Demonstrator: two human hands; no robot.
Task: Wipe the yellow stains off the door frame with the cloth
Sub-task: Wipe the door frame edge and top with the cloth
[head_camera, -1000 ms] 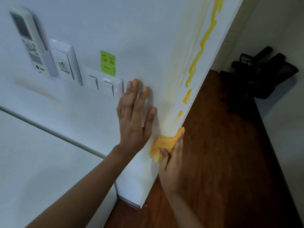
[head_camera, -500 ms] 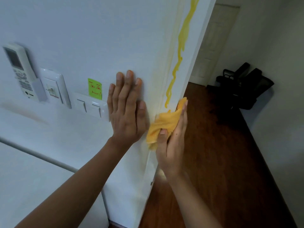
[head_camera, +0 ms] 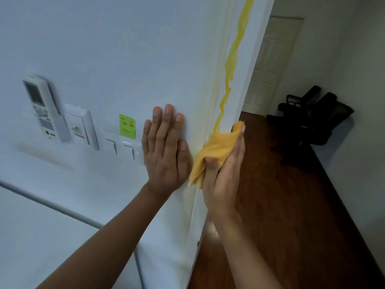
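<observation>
Yellow cloth (head_camera: 214, 151) gripped in right hand (head_camera: 224, 178), pressed on door frame (head_camera: 239, 84); left hand (head_camera: 164, 151) flat, open alongside.

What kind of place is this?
Probably a home or small office interior: wall switches beside an air-conditioner remote, a wooden floor, and a panelled white door behind the doorway.

Soft yellow cloth (head_camera: 214, 151), glossy wooden floor (head_camera: 281, 205), smooth painted frame (head_camera: 245, 84).

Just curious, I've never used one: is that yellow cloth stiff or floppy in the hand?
Probably floppy: the cloth bunches into folds under the right hand and a loose corner hangs below. It looks thin, so likely light. It seems to mould to the door frame edge.
</observation>
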